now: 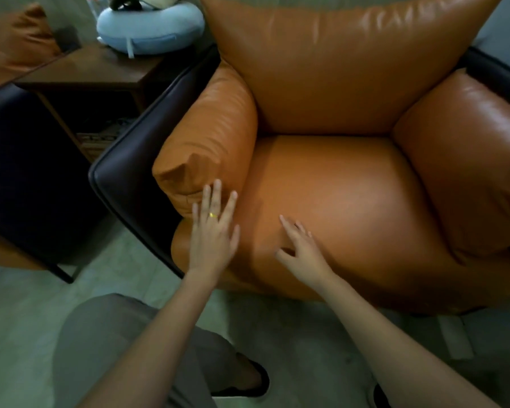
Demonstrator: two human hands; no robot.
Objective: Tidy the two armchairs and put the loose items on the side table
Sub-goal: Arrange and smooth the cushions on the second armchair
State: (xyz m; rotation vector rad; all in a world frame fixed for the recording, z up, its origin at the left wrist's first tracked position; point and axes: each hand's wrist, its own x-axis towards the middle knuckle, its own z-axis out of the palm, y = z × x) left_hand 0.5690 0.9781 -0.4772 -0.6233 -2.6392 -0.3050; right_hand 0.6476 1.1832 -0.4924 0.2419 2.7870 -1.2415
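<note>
Left hand (213, 231) is laid flat, fingers straight, on armchair (336, 69) arm cushion (209, 128); right hand (301, 249) is spread over seat (351, 195), nothing held. Blue neck pillow (150, 29) is set on bench (83, 70) alongside, second armchair (15, 160) beyond.

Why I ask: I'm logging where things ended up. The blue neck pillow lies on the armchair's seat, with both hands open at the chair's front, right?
Not quite: the head view shows the blue neck pillow on the side table beside the armchair, not on its seat. The left hand and right hand are open at the chair's front.
</note>
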